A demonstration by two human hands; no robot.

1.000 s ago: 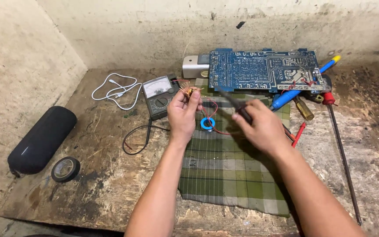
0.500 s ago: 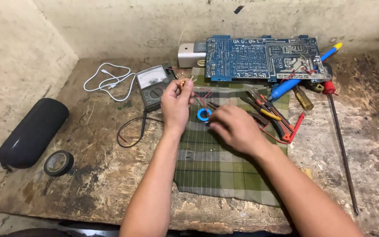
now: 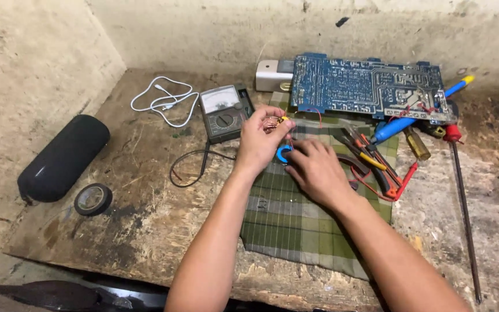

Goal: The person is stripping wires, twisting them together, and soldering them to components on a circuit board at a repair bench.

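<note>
Item, your left hand (image 3: 261, 143): raised over the top edge of the green plaid cloth (image 3: 301, 225), thumb and forefinger pinched together on a small copper-wound component (image 3: 272, 122). The component sits just beside the lower right corner of the analog multimeter (image 3: 224, 113). It is too small to tell which way its long axis runs; thin red wires (image 3: 310, 112) trail from it to the right, toward the circuit board.

Item, your right hand (image 3: 317, 170): palm down on the cloth, fingers pointing up and left, fingertips touching a small blue ring (image 3: 283, 153) that lies flat on the cloth between your two hands. Whether those fingers pinch the ring or only rest on it cannot be told.

Item, blue circuit board (image 3: 371, 86): long axis left to right, at the far edge of the cloth, a white block (image 3: 272, 75) at its left end.

Item, hand tools (image 3: 376, 162): pliers and red leads to the right of your right hand, lying diagonally; a blue-handled tool (image 3: 399, 124) points up and right.

Item, long red-handled rod (image 3: 463, 196): far right, running near vertically.

Item, white cable (image 3: 166, 101): coiled, left of the meter.

Item, black cylinder speaker (image 3: 64, 157): far left, tilted; a tape roll (image 3: 92, 199) just below it.
</note>
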